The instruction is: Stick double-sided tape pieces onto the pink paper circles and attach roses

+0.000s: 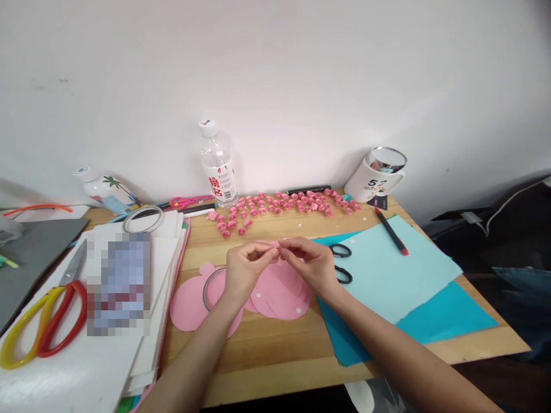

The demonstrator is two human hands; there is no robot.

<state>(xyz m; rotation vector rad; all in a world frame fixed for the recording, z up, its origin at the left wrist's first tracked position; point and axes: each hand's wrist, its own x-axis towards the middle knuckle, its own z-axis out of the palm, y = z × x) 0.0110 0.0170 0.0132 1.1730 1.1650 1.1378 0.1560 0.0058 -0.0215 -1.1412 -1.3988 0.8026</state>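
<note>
My left hand (245, 269) and my right hand (307, 264) meet over the middle of the wooden table (275, 350). Both pinch a small pink paper piece (276, 248) between their fingertips. Below them lie pink paper circles (275, 292), some with small white tape squares, and a clear tape ring (209, 287). Several small rolled pink paper roses (284, 205) are scattered along the back of the table. Black-handled scissors (342, 261) lie just right of my right hand.
Light and darker blue paper sheets (404, 275) with a red-tipped pen (391, 231) lie at right. A white mug (374, 175) and a water bottle (218, 165) stand by the wall. White sheets (129, 344), red-and-yellow scissors (43, 321) and pink scissors (187, 201) are at left.
</note>
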